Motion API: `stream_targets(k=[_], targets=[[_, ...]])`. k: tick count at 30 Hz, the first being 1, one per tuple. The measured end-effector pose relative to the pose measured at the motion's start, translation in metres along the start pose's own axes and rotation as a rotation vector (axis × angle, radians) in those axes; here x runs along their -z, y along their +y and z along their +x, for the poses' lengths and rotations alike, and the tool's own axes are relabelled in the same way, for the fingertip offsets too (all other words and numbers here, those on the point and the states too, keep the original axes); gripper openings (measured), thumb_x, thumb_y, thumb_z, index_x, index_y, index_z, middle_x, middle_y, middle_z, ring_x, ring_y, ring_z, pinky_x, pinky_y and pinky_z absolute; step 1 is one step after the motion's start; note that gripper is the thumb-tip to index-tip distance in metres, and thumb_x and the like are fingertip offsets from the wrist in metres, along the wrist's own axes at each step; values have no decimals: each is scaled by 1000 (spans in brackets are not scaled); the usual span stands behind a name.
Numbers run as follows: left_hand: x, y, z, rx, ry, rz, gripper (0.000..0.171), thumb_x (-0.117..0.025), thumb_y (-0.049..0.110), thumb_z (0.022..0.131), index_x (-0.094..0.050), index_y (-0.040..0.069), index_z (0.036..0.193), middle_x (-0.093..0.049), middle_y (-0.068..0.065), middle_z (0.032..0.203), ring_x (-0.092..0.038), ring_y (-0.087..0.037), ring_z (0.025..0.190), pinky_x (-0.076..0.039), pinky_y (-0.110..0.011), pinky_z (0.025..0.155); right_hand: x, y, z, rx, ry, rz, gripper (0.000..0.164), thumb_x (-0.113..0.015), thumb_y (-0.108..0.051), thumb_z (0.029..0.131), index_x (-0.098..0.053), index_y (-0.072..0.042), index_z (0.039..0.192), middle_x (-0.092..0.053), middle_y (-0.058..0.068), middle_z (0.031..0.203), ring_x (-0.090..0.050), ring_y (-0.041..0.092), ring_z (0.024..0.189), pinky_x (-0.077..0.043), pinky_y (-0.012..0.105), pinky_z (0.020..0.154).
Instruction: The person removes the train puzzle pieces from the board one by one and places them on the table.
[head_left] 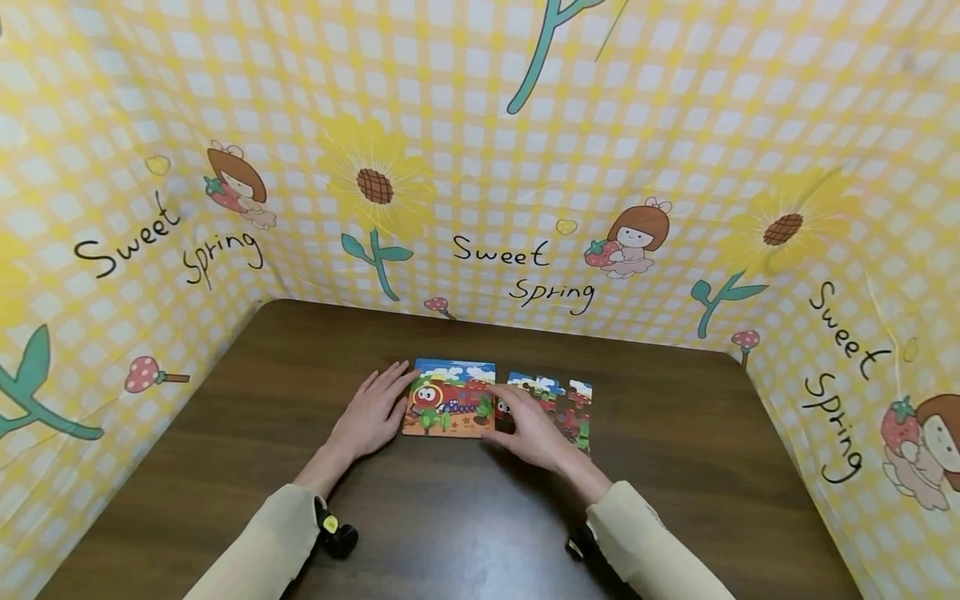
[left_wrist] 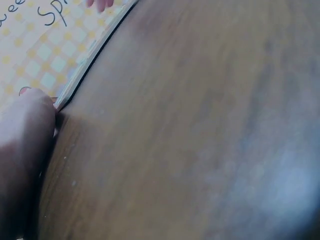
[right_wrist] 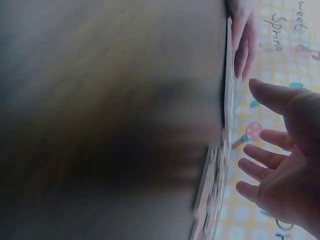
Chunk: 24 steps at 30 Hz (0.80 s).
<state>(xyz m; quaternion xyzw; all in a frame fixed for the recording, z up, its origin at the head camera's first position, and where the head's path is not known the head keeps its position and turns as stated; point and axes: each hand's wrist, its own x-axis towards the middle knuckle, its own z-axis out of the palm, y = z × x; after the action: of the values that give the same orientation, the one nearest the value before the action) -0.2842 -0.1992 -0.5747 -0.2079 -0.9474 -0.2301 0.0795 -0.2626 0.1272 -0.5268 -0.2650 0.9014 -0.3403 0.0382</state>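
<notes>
A picture board (head_left: 453,400) with a cartoon red-faced figure and a train lies flat on the table. My left hand (head_left: 372,411) rests along its left side, fingers stretched forward and fingertips right at the upper left corner. In the left wrist view the left thumb (left_wrist: 27,130) is beside the board's edge. My right hand (head_left: 531,429) is at the board's right edge, thumb and fingers spread and slightly bent. Partly covered by this hand lies a jigsaw puzzle (head_left: 577,408) with gaps between its pieces. The right wrist view shows the right hand's fingers (right_wrist: 272,157) apart, holding nothing.
The dark brown wooden table (head_left: 442,517) reaches back to a yellow checked cloth (head_left: 480,167), which hangs behind it and on both sides. A dark wrist device (head_left: 341,537) sits at the left cuff, and another wrist device (head_left: 579,543) at the right.
</notes>
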Motion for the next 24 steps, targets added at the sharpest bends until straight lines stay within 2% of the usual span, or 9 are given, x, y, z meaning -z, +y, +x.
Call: stream_targets(k=[4, 6, 11, 14, 17, 20, 24], targets=[[-2, 1, 0, 1, -7, 37, 53, -55, 20, 113, -51, 10, 166, -42, -19, 175, -36, -42, 166, -25, -67, 136, -28, 18, 17, 53, 10, -22, 78, -80, -39, 102, -47, -11, 167, -49, 21, 169, -48, 45, 156, -45, 67, 124], [-3, 1, 1, -2, -9, 51, 53, -55, 22, 114, -52, 10, 165, -43, -18, 175, -35, -42, 166, -25, -67, 136, -42, 27, 27, 69, 21, -67, 80, -80, -45, 101, -47, -14, 168, -50, 18, 169, -49, 43, 156, -46, 64, 124], [-3, 0, 2, -7, -15, 54, 54, -56, 26, 114, -52, 10, 165, -44, -16, 175, -34, -41, 167, -25, -67, 136, -64, 28, 42, 107, 21, -145, 80, -82, -46, 99, -52, -10, 164, -57, 17, 164, -55, 38, 152, -49, 58, 124], [-3, -1, 2, -5, -20, 49, 54, -57, 27, 113, -52, 11, 165, -43, -16, 176, -33, -41, 168, -24, -66, 136, -70, 22, 47, 116, 40, -182, 76, -84, -46, 98, -58, -10, 159, -62, 15, 158, -59, 35, 147, -51, 57, 121], [-3, -2, 3, -3, -18, 48, 55, -57, 29, 113, -53, 12, 165, -42, -16, 176, -33, -41, 168, -23, -66, 137, -72, 16, 50, 100, 81, -201, 71, -85, -48, 97, -64, -11, 153, -68, 12, 147, -63, 32, 137, -54, 56, 112], [-3, -2, 3, -3, -18, 51, 55, -58, 29, 113, -53, 12, 165, -43, -16, 176, -34, -41, 167, -23, -66, 136, -74, 10, 52, 77, 115, -185, 67, -86, -48, 95, -68, -12, 149, -73, 9, 134, -65, 30, 125, -53, 52, 101], [-3, -2, 2, -3, -24, 50, 55, -58, 29, 113, -53, 12, 165, -43, -16, 176, -34, -41, 168, -23, -66, 136, -74, 0, 51, 55, 119, -118, 63, -90, -44, 93, -72, -10, 142, -75, 9, 120, -67, 30, 115, -51, 51, 96]])
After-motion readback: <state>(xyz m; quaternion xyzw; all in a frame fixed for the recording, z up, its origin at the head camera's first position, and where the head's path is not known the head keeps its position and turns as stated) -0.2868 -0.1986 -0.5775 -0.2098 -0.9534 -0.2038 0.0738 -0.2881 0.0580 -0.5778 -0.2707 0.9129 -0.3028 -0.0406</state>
